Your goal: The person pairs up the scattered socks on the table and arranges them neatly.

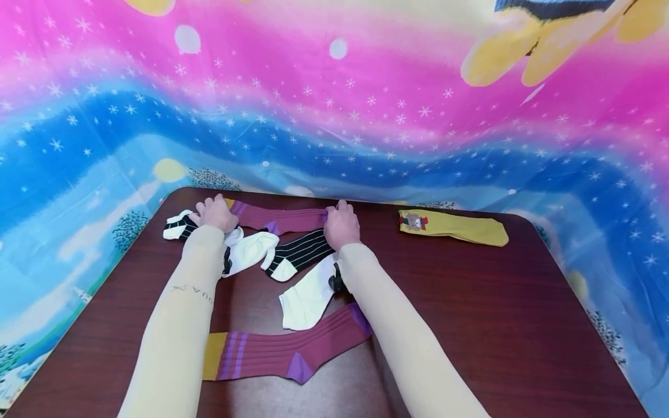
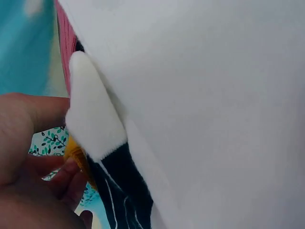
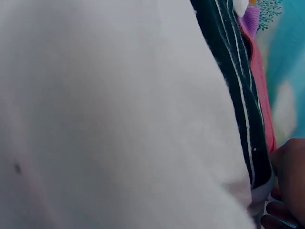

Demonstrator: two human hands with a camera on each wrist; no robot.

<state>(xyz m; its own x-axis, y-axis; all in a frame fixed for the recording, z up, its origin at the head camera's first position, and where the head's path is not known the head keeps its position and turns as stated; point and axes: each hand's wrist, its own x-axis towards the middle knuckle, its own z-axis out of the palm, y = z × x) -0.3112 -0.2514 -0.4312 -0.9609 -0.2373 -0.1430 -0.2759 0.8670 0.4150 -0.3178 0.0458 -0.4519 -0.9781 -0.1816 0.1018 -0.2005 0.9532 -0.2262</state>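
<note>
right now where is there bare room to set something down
Widest: the right part of the table, in front of the yellow sock and outside the right sleeve. A strip lies between the left sleeve and left edge, short of one striped sock. Crowded: between the sleeves, with white socks, another striped sock, maroon socks.

Fingers [image 2: 63,180] grip yellow cuff [image 2: 75,153]; striped sock [image 2: 116,164] alongside

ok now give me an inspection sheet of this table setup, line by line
Surface: dark reddish-brown tabletop, wood-grained
Job's things: far maroon sock, laid out near the far edge; near maroon sock, lying nearer the camera
Clutter: two white socks, two black striped socks, yellow sock off to the right
Grip: left hand pinches the far maroon sock's cuff end, right hand holds its toe end
Cables: nothing seen
Surroundings: snowflake-patterned cloth backdrop
</note>
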